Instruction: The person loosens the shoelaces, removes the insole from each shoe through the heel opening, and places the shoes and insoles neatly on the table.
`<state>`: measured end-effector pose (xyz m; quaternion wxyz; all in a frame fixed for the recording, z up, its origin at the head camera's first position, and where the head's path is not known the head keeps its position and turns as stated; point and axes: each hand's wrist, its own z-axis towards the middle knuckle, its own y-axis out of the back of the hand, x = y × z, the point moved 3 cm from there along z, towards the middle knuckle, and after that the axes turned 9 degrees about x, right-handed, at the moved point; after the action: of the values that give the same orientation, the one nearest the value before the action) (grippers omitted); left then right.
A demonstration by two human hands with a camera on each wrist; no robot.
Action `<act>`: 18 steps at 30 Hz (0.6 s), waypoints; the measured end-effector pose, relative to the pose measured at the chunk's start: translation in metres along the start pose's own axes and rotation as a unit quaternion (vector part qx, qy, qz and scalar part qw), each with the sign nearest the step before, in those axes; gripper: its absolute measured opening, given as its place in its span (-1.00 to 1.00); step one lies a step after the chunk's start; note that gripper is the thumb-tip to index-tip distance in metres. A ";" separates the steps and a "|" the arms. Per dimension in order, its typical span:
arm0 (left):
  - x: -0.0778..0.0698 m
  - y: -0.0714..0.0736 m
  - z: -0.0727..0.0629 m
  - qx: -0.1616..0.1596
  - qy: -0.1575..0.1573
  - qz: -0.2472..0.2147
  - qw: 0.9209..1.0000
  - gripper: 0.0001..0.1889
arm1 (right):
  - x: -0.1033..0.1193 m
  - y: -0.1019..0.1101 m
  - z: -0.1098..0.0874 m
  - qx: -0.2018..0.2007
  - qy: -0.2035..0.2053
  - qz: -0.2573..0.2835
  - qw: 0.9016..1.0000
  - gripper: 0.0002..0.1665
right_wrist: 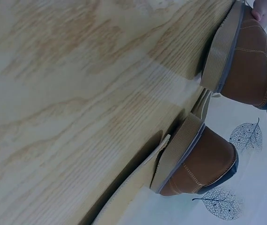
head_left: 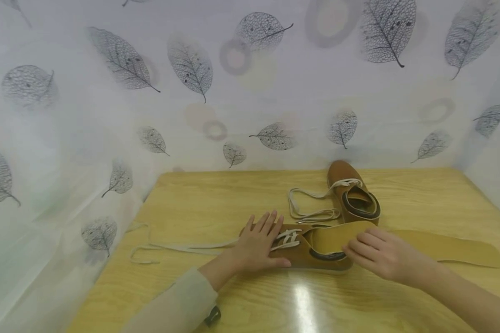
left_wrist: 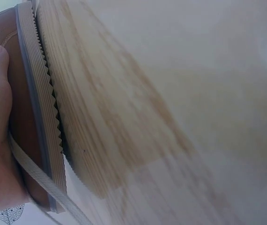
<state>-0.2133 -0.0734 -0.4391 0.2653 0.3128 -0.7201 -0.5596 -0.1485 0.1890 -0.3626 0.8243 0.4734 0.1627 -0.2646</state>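
A brown lace-up shoe (head_left: pixel 312 259) lies with its toe to the left in the head view. My left hand (head_left: pixel 256 245) presses on its toe end, fingers straight and spread, thumb along the near side. In the left wrist view that thumb (left_wrist: pixel 0 70) lies against the brown upper above the ridged sole (left_wrist: pixel 40 93). My right hand (head_left: pixel 385 254) pinches the edge of a tan insole (head_left: pixel 333 236) by the shoe's heel. The insole's front part is inside the shoe opening, its rear rising above the collar; its tip is hidden.
A second brown shoe (head_left: pixel 340 178) stands behind, toe toward the wall, its pale lace (head_left: pixel 312 217) looped at its left. Another tan insole (head_left: pixel 462 249) lies at the right. Loose laces (head_left: pixel 171 248) stretch left on the wooden table (head_left: pixel 216 194). A leaf-patterned sheet (head_left: pixel 250 92) hangs behind.
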 end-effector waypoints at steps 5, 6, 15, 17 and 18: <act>0.000 0.000 0.000 -0.005 0.000 0.004 1.000 0.11 | -0.002 0.006 0.000 -0.050 0.005 -0.008 0.999 -0.56; 0.000 0.001 0.000 -0.004 0.000 0.003 1.000 0.11 | -0.003 0.007 -0.001 -0.055 0.005 -0.010 0.998 -0.57; 0.000 0.000 0.000 -0.005 -0.007 -0.006 1.000 0.11 | -0.004 0.017 -0.015 -0.094 -0.001 -0.040 0.995 -0.69; 0.000 -0.001 0.000 -0.005 -0.008 -0.008 1.000 0.11 | -0.005 0.016 -0.015 -0.100 -0.003 -0.049 0.994 -0.70; 0.000 0.000 0.001 -0.004 -0.008 -0.009 1.000 0.11 | -0.005 0.016 -0.015 -0.104 -0.003 -0.053 0.993 -0.71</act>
<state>-0.2134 -0.0729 -0.4396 0.2558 0.3139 -0.7168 -0.5677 -0.1430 0.2103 -0.3567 0.8541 0.3752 0.2115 -0.2915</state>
